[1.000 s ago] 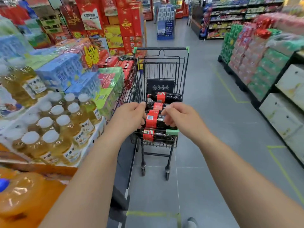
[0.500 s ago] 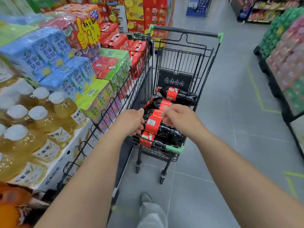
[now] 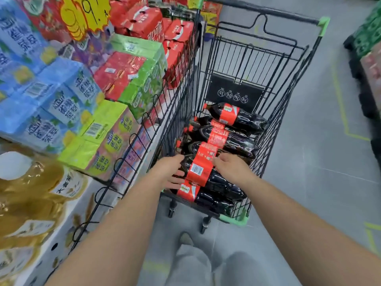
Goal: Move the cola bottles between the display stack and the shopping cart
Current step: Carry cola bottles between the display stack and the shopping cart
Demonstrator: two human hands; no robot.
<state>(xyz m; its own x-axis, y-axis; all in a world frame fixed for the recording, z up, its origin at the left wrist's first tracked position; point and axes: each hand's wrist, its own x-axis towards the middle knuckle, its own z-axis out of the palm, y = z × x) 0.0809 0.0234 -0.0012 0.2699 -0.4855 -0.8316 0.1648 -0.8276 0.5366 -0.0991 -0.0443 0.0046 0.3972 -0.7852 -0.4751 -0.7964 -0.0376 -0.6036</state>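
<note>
Near end first: left hand and right hand sit either side of the top cola bottle in the shopping cart, fingers loose and fairly straight, touching it, not clamped on. I count six cola bottles lying in there, red labels too blurry to read. Left of the cart: golden tea bottles, blue packs, then red cases under a yellow price sign showing "9".
</note>
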